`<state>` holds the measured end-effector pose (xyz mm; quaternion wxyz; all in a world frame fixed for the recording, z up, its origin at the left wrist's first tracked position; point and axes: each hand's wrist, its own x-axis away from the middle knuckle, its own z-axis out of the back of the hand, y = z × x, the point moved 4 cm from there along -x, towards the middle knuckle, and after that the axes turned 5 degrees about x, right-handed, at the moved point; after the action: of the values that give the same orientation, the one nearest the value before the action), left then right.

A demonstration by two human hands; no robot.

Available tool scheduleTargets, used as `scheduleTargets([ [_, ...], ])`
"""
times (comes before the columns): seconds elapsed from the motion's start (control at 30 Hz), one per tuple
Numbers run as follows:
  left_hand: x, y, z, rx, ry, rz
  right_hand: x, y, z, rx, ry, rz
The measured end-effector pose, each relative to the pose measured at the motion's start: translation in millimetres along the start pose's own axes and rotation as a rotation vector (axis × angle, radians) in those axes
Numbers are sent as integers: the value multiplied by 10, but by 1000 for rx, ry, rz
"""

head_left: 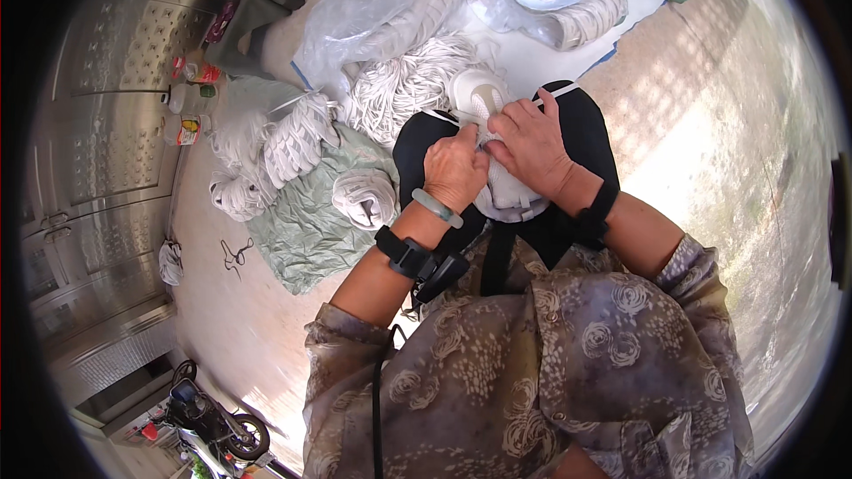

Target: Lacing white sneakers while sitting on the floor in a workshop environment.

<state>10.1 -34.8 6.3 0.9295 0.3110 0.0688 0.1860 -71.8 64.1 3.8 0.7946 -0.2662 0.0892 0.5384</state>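
Observation:
A white shoe (480, 96) lies lengthwise on my lap between my dark-trousered thighs, toe pointing away from me. My left hand (455, 167) is closed at the shoe's lacing, fingertips pinched together over its middle. From the right, my right hand (532, 140) bends over the same spot, its thumb and fingers pinching close to the left fingertips. A white shoelace (559, 94) runs loose across my right thigh, and another end comes out to the left of the shoe. What lies between the fingertips is mostly hidden, but it appears to be the lace.
Beyond my knees lies a heap of loose white laces (413, 80), beside plastic-wrapped white bundles (581, 22). More bundles (297, 137) and a rolled one (366, 199) rest on a green sheet (306, 244). Jars (185, 98) stand by a metal door (115, 142); a motorbike (213, 421) is behind, at left.

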Motion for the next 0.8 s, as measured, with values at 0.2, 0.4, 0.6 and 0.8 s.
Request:
scheduleTargets([
  [0.2,-460,-127,32,17,-45,-146,-286,195,-56,100,15,105],
  [0.4,-357,-314,89,411,-231,-73,-217,-65,-84,267,5,308],
  [0.6,-159,-621,16,649,-214,39,-375,-381,-131,431,-133,525],
  [0.8,-68,-710,-44,736,-11,91,-297,-491,138,324,-396,452],
])
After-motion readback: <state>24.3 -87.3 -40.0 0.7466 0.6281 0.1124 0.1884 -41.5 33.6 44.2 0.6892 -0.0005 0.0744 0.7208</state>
